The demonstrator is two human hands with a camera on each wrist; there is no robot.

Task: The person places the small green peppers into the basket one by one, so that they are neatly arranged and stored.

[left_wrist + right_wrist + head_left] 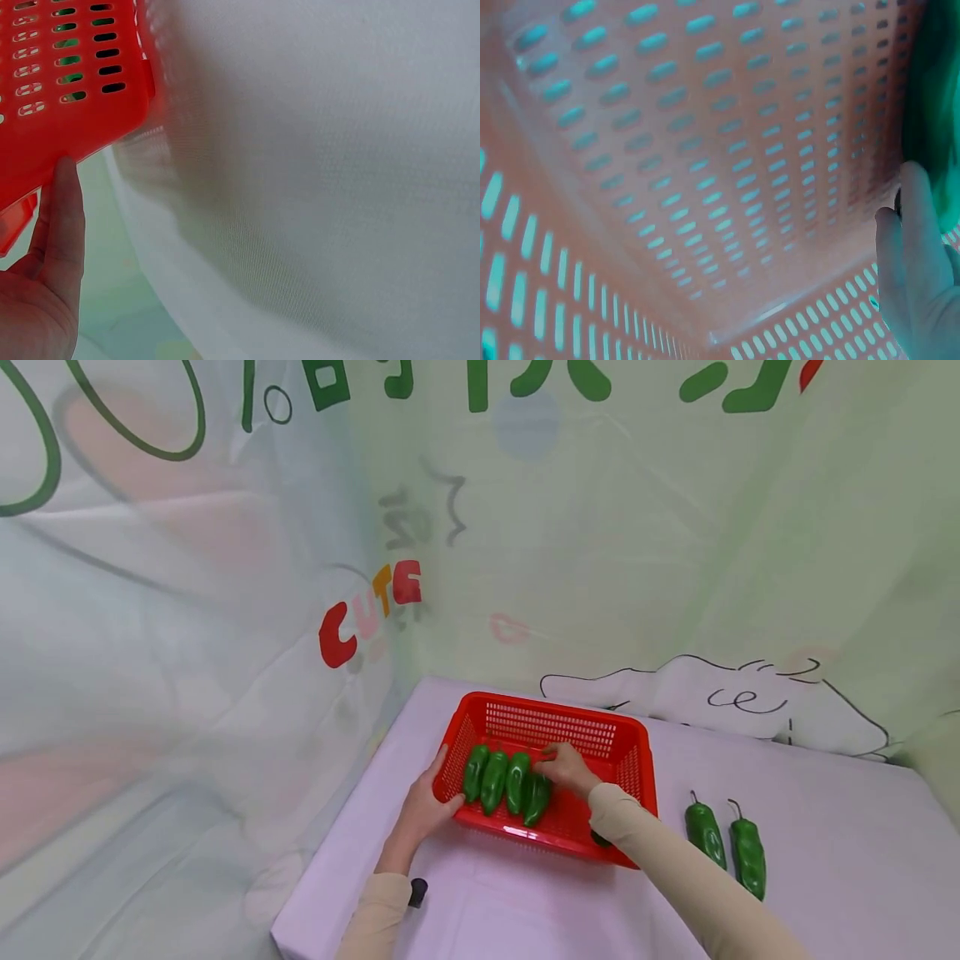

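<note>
A red slotted plastic basket (pixel 577 852) stands on the table, with several green peppers (pixel 492 782) side by side in its left half. My left hand (pixel 423 810) grips the basket's front left corner, thumb at the front rim and fingers along the left side. The left wrist view shows those fingers (pixel 66 225) straight against the red rim. Inside the basket, my right hand (pixel 567 768) pinches the rightmost green pepper of the row (pixel 537 800) at its upper end. In the right wrist view the fingertips touch that green pepper (pixel 934 112).
Two more green peppers with stems, one (pixel 705 835) beside the other (pixel 747 858), lie on the table right of the basket. Part of another pepper (pixel 601 838) shows under my right forearm in the basket. Printed curtains (pixel 600 568) hang behind and left of the table (pixel 840 827).
</note>
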